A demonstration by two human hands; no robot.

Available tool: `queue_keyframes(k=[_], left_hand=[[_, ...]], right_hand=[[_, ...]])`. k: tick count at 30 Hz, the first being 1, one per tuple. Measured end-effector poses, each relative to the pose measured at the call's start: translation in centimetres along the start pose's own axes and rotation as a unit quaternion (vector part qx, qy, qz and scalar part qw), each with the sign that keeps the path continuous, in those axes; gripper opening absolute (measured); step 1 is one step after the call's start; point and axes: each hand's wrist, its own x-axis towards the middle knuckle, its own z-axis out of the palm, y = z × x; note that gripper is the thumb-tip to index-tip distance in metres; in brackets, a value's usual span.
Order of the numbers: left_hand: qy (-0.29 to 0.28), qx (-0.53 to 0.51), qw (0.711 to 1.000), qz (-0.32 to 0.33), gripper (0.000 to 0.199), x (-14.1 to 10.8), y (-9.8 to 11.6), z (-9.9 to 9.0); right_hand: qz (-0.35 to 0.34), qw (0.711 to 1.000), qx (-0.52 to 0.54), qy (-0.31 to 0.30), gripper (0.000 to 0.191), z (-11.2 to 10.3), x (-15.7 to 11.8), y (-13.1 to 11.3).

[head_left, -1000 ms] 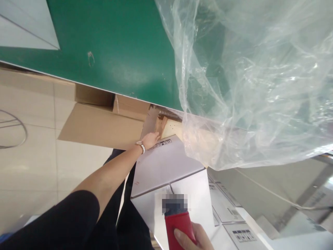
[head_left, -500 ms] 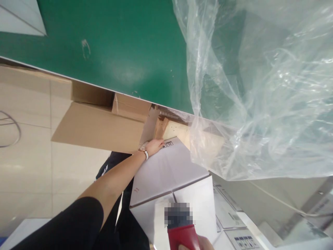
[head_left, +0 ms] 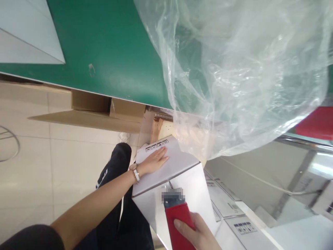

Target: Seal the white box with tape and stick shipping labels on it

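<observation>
A white cardboard box point(head_left: 179, 166) with printed handling symbols stands against my legs, its upper edges meeting at a seam. My left hand point(head_left: 154, 161) lies flat on its side panel, fingers stretched and slightly spread, a watch on the wrist. My right hand point(head_left: 201, 231) is wrapped round a red tape dispenser point(head_left: 179, 219). The dispenser's dark head is over the box's near face, close to the seam. Pixelation covers the tip of that head, so I cannot tell whether it touches the cardboard.
A green-topped table point(head_left: 109, 59) runs across, with crumpled clear plastic sheeting point(head_left: 234, 83) hanging over its edge. Another white box point(head_left: 28, 31) is on the table at left. Below are an open brown carton point(head_left: 91, 118) and stacked white boxes point(head_left: 223, 201). A red object point(head_left: 318, 123) shows at right.
My left hand has slid from the box's far edge onto its panel, uncovering more printed symbols. The dispenser and right hand have risen further into view. The camera view has shifted.
</observation>
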Motion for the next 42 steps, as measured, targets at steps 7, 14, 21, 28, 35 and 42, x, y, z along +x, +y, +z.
queue_keyframes(k=[7, 14, 21, 28, 35, 42], left_hand=[[-0.022, -0.024, 0.993, 0.115, 0.056, -2.2, 3.5, -0.4], [-0.095, 0.079, 0.945, 0.303, 0.080, -7.4, 7.7, -5.1], [-0.153, 0.228, 0.900, 0.340, 0.097, -4.1, 9.6, -7.3], [-0.168, 0.238, 0.897, 0.333, 0.093, -3.7, 8.7, -7.6], [-0.163, 0.310, 0.870, 0.347, 0.097, -3.5, 8.7, -7.5], [-0.126, 0.468, 0.806, 0.341, 0.092, -4.9, 10.5, -7.3]], right_hand=[[-0.117, 0.987, 0.012, -0.113, 0.060, -0.1, -0.6, -1.6], [-0.171, 0.974, 0.078, -0.129, 0.052, -0.9, -0.7, -1.1], [-0.184, 0.971, 0.080, -0.131, 0.050, -0.9, 0.4, -0.5], [-0.176, 0.979, 0.015, -0.102, 0.042, -2.4, -0.2, 0.6], [-0.156, 0.985, -0.040, -0.060, 0.034, -5.7, -1.0, 6.4], [-0.125, 0.991, 0.000, -0.038, 0.031, -8.9, 0.9, 14.9]])
